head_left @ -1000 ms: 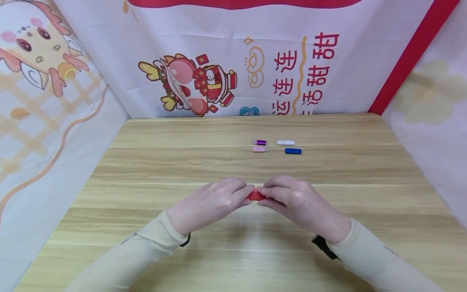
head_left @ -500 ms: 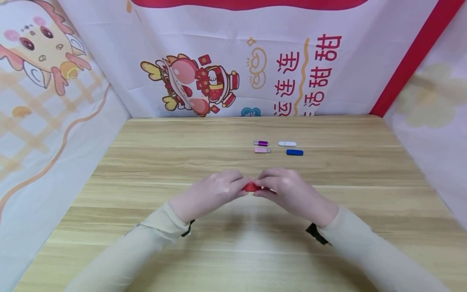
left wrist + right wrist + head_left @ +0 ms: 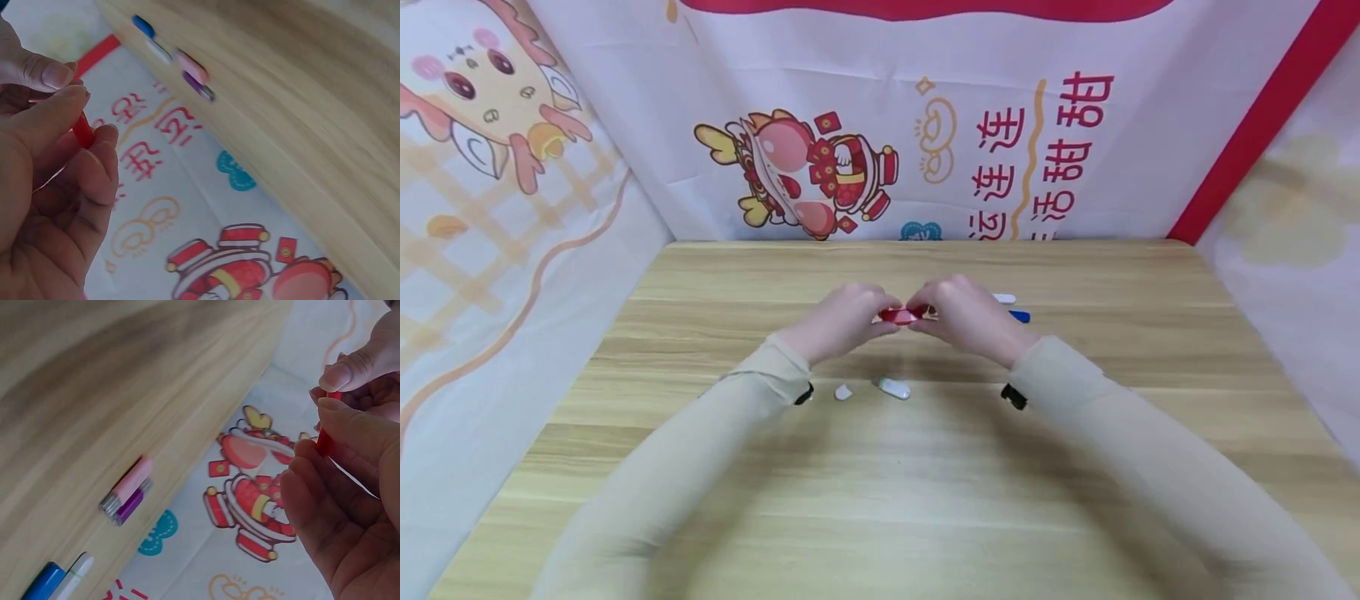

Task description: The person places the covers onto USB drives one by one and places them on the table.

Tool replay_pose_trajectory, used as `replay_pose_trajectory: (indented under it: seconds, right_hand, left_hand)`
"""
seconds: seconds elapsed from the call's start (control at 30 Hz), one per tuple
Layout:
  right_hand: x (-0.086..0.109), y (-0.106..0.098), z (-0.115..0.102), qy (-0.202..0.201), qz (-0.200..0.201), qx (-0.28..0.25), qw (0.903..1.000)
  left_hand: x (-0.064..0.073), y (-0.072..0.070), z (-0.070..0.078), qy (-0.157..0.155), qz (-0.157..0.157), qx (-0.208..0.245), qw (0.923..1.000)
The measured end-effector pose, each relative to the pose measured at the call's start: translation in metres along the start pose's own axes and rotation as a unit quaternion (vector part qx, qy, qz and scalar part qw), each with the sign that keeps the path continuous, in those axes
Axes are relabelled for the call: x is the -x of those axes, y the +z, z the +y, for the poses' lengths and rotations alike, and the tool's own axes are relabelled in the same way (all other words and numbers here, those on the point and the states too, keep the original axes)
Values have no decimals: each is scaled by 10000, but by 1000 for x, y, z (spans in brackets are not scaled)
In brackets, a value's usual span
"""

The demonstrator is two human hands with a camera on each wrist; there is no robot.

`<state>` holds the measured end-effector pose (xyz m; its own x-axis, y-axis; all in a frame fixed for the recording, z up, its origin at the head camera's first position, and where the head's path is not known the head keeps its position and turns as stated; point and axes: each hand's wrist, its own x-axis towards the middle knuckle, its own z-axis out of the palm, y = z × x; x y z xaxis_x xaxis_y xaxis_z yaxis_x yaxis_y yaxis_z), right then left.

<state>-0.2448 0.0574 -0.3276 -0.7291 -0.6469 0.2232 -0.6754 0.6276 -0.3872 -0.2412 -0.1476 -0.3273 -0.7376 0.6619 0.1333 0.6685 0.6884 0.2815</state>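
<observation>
Fingertips of both hands meet on a small red USB stick [image 3: 901,317], raised off the tabletop. My left hand [image 3: 844,321] pinches one end and my right hand [image 3: 966,321] pinches the other. In the left wrist view a red end of the stick [image 3: 83,131] shows between finger and thumb; the right wrist view shows the red piece [image 3: 323,442] likewise, with much of it covered. On the table nearer the body lie a white USB stick [image 3: 895,388] and a small white cap [image 3: 843,392], apart from each other.
Beyond the hands lie a second white USB stick [image 3: 1004,298] and a blue one [image 3: 1019,317]. Pink [image 3: 131,478] and purple [image 3: 131,503] sticks lie side by side, hidden in the head view. A printed cloth [image 3: 850,83] hangs behind the wooden table [image 3: 700,283].
Both hands have moved away from the body toward the table's far side, still holding the red USB stick. The nearer white stick and cap now show; the pink and purple sticks are covered.
</observation>
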Motion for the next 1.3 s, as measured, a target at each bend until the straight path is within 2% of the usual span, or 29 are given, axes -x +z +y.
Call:
replay_pose_trajectory:
  seconds: [0.13,0.23,0.37,0.6,0.8,0.97,1.13,1.3]
  right_hand:
    - [-21,6,16,418,-290,-32,9987]
    - [-35,10,26,598,-464,-112,9971]
    - [-50,15,39,806,-624,-137,9947]
    - [-73,23,56,1125,-949,-13,9891]
    - [-89,33,70,1389,-1272,-61,9821]
    - [-100,41,79,1608,-1586,-88,9741]
    - [-109,49,85,1456,-1712,29,9744]
    - [-114,51,87,1354,-1650,131,9769]
  left_hand:
    - [-18,5,-21,-421,-115,352,9984]
    - [-30,9,-36,-556,-199,477,9971]
    - [-45,13,-51,-667,-342,362,9965]
    - [-65,22,-72,-1208,-608,528,9894]
    - [-78,37,-95,-1112,-653,698,9892]
    - [-83,44,-106,-1098,-773,846,9873]
    - [-87,47,-115,-1209,-935,862,9845]
    - [-92,45,-119,-1333,-1051,1042,9800]
